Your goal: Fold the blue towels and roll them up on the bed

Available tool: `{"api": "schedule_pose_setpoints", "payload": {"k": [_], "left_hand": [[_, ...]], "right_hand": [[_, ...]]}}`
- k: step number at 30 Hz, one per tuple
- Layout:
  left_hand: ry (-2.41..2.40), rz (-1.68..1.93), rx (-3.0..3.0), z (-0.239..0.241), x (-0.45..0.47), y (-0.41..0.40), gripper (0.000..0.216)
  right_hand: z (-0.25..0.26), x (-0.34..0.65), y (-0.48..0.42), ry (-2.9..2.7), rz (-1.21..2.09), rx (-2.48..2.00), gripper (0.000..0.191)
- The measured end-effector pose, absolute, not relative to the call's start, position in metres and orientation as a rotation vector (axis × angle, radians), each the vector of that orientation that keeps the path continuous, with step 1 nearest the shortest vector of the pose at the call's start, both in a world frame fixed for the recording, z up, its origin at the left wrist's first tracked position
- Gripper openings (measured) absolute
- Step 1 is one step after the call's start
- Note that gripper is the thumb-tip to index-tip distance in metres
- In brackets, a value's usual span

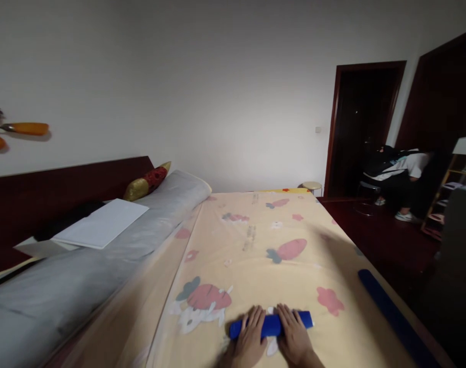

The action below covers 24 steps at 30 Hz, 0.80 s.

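Note:
A short, thick blue roll (pixel 271 326) lies crosswise on the patterned bed sheet (pixel 233 255), close to me. Its material is too blurred to make out. My left hand (pixel 251 335) rests palm down over the roll's left part, fingers stretched forward across it. Over the right part lies my right hand (pixel 294 332), also palm down with the fingers extended. Both hands touch the roll from above, and a stretch of blue shows between them. Along the right edge of the bed lies a long flat blue strip (pixel 390 312), apart from both hands.
Grey bedding (pixel 117 266) runs along the left side, with a white flat board (pixel 102 223) and a red-gold cushion (pixel 148 182) by the dark headboard (pixel 75 186). A round stool (pixel 311 185) stands beyond the bed. At right, a person (pixel 399 168) bends forward near a shelf (pixel 445 189).

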<state>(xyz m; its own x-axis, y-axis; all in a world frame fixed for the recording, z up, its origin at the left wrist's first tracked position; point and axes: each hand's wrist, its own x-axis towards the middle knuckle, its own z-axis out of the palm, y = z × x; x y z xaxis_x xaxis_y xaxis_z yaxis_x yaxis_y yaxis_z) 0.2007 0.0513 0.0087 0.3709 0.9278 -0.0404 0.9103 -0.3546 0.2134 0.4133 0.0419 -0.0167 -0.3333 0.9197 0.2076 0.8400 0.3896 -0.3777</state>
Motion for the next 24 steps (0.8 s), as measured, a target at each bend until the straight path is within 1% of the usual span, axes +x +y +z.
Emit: {"api": "schedule_pose_setpoints", "payload": {"k": [6, 10, 13, 15, 17, 20, 24], "left_hand": [[1.846, 0.226, 2.486, 0.011, 0.163, 0.032, 0.066], [1.832, 0.115, 2.43, 0.024, 0.169, 0.04, 0.065], [1.814, 0.038, 2.426, 0.042, 0.172, 0.046, 0.063], [1.835, 0.028, 2.425, 0.048, 0.169, 0.044, 0.061], [1.899, 0.068, 2.397, 0.047, 0.164, 0.039, 0.059], [1.986, 0.221, 2.312, 0.035, 0.168, 0.034, 0.059], [1.91, 0.506, 2.175, 0.024, 0.204, 0.023, 0.05]], "right_hand": [[-0.015, 0.459, 0.022, -2.198, 0.214, -1.52, 0.069], [0.006, 0.452, 0.022, -2.167, 0.315, -1.659, 0.065], [0.037, 0.45, 0.026, -2.189, 0.454, -1.73, 0.062], [0.059, 0.455, 0.029, -2.191, 0.492, -1.749, 0.059], [0.082, 0.463, 0.035, -2.185, 0.495, -1.75, 0.049], [0.129, 0.473, 0.039, -2.21, 0.51, -1.686, 0.033], [0.216, 0.472, 0.019, -2.175, 0.532, -1.435, 0.037]]}}
